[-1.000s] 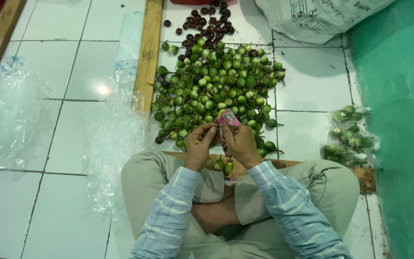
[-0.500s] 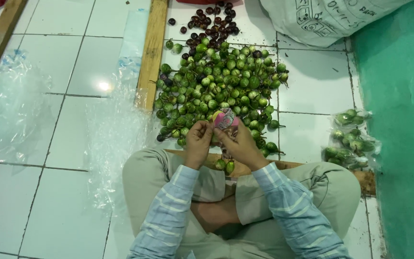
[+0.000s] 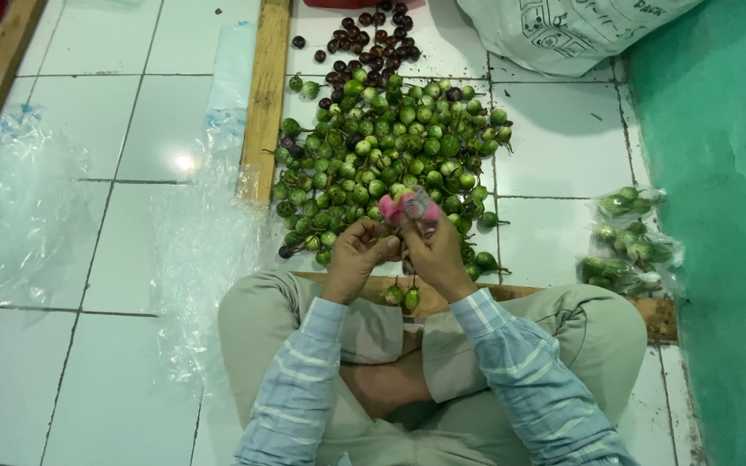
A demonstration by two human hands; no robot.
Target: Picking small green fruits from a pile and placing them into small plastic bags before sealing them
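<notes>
You sit cross-legged on the white tile floor (image 3: 71, 362), and your two hands meet just in front of your knees. Your left hand (image 3: 360, 255) and right hand (image 3: 435, 252) are pressed close together, both closed on a small pink packet (image 3: 407, 207) that sticks up between the fingertips; what exactly the packet is stays too small to tell. Just beyond your hands lies a big heap of small round green fruits (image 3: 390, 155), spread over the tiles, with a smaller cluster of dark red-brown ones (image 3: 364, 34) at its far edge. A few green fruits (image 3: 403, 298) lie right below your wrists, near a wooden strip (image 3: 511, 292) running across in front of your legs. A long wooden batten (image 3: 263, 95) borders the heap on your left. Crumpled clear plastic (image 3: 200, 250) lies on the floor to your left. To your right, by the green wall (image 3: 718, 173), sits a clear bag of fruits (image 3: 628, 242), and a white sack (image 3: 563, 26) rests beyond the heap.
</notes>
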